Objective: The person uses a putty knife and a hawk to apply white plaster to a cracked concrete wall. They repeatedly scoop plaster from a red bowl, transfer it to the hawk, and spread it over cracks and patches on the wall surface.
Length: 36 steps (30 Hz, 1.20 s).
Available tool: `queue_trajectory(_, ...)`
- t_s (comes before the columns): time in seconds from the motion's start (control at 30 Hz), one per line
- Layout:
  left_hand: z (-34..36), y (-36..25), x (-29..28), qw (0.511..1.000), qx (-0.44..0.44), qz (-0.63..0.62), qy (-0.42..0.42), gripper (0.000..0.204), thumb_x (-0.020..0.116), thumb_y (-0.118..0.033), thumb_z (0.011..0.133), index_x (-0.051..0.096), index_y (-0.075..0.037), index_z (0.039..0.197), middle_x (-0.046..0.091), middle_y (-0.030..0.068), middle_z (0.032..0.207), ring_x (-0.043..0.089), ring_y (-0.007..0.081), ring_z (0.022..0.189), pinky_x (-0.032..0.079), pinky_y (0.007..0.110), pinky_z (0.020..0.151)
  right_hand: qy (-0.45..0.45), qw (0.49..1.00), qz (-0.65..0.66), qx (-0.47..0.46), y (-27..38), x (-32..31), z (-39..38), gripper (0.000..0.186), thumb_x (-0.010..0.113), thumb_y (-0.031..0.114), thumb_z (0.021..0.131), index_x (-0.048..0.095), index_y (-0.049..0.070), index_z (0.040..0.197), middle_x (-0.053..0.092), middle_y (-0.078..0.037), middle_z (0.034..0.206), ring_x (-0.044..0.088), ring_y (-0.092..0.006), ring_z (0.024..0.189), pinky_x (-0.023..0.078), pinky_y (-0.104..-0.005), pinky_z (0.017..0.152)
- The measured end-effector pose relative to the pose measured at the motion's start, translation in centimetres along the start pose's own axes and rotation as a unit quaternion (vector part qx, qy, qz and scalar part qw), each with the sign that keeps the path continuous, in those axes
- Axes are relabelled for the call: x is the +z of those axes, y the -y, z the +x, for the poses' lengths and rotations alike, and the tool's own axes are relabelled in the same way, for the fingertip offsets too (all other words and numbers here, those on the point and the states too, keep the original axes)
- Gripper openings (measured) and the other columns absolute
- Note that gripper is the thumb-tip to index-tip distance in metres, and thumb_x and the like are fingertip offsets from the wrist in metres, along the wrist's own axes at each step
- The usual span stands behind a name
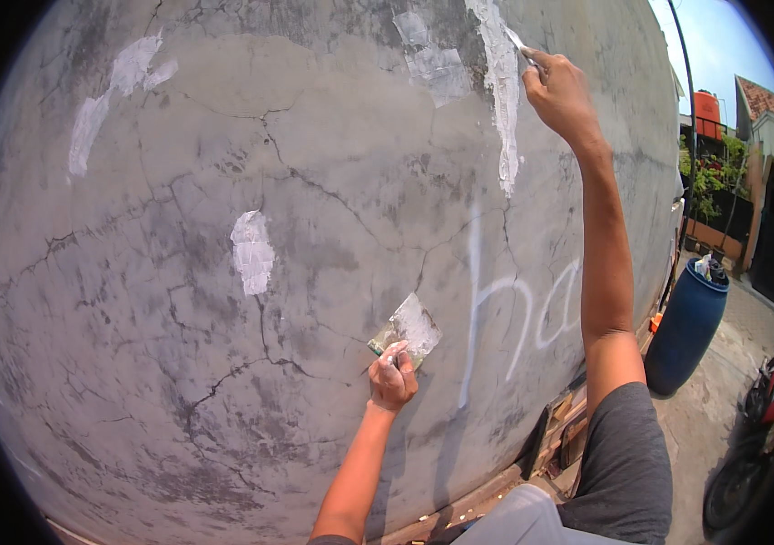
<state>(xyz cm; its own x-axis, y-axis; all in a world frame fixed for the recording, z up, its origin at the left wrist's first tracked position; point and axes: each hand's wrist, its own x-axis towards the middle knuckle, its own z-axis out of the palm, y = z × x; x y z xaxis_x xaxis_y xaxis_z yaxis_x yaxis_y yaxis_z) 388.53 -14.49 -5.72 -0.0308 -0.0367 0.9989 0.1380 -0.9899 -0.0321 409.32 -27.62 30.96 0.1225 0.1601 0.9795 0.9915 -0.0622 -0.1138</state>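
A broad grey cracked cement wall (223, 363) is filling nearly the whole view, its surface running with dark hairline cracks and carrying several white filler patches: a long vertical streak of white putty (503, 100) near the wall's upper right, a smaller oval patch (251, 252) toward its middle, and a slanting smear (96, 118) near its upper left. Pale sprayed lettering (505, 309) is showing on the wall's lower right part. Past the wall's right edge a dark blue plastic barrel (688, 327) is standing on the pavement, with a parked motorbike (759, 427) beyond it at the lower right. The right hand (561, 89) is reaching high, clenching round a narrow metal putty knife (518, 44) whose blade is touching the top of the long white streak. The left hand (392, 377) is closing round the handle of a flat square scraper plate (409, 329) loaded with white filler, holding it just in front of the wall's lower middle, tilted.
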Motion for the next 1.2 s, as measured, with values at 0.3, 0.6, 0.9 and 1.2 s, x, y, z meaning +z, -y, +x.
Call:
queue_trajectory(0.3, -0.8, -0.4, 0.1, 0.998, -0.050, 0.035, -0.024, 0.038, 0.044, 0.000, 0.081, 0.035, 0.005, 0.118, 0.055, 0.0187, 0.100, 0.056, 0.0310, 0.086, 0.046, 0.038, 0.078, -0.199, 0.949, -0.096, -0.226, -10.6, 3.7, 9.2, 0.043, 0.050, 0.006, 0.087, 0.056, 0.029, 0.123, 0.057, 0.000, 0.103, 0.058, -0.0216, 0.088, 0.045, -0.0341, 0.079)
queue_trajectory(0.6, 1.6, -3.3, 1.8, 0.950, -0.208, 0.037, -0.228, 0.031, 0.039, -0.019, 0.088, 0.038, 0.006, 0.108, 0.036, 0.0141, 0.110, 0.036, 0.0213, 0.105, 0.032, 0.032, 0.093, -0.119, 0.925, 0.023, -0.360, -12.8, 5.7, 13.8, 0.053, 0.049, -0.006, 0.076, 0.058, 0.023, 0.120, 0.055, -0.010, 0.107, 0.052, -0.0268, 0.099, 0.046, -0.0391, 0.088)
queue_trajectory(0.9, 2.5, -3.5, 4.3, 0.915, -0.204, 0.112, -0.330, 0.036, 0.037, -0.019, 0.089, 0.036, 0.007, 0.113, 0.036, 0.0152, 0.113, 0.038, 0.0217, 0.106, 0.032, 0.029, 0.094, -0.082, 0.926, 0.062, -0.363, -16.5, 6.5, 16.9, 0.052, 0.045, -0.007, 0.078, 0.058, 0.021, 0.120, 0.056, -0.015, 0.106, 0.054, -0.0299, 0.099, 0.047, -0.0403, 0.086)
queue_trajectory(1.2, 2.4, -3.7, 5.5, 0.910, -0.178, 0.117, -0.356, 0.036, 0.039, -0.021, 0.090, 0.037, 0.008, 0.112, 0.037, 0.0154, 0.113, 0.039, 0.0218, 0.103, 0.033, 0.029, 0.092, -0.160, 0.923, 0.004, -0.351, -18.2, 2.1, 14.8, 0.046, 0.042, -0.005, 0.083, 0.061, 0.023, 0.114, 0.058, -0.011, 0.101, 0.054, -0.0266, 0.097, 0.044, -0.0411, 0.086)
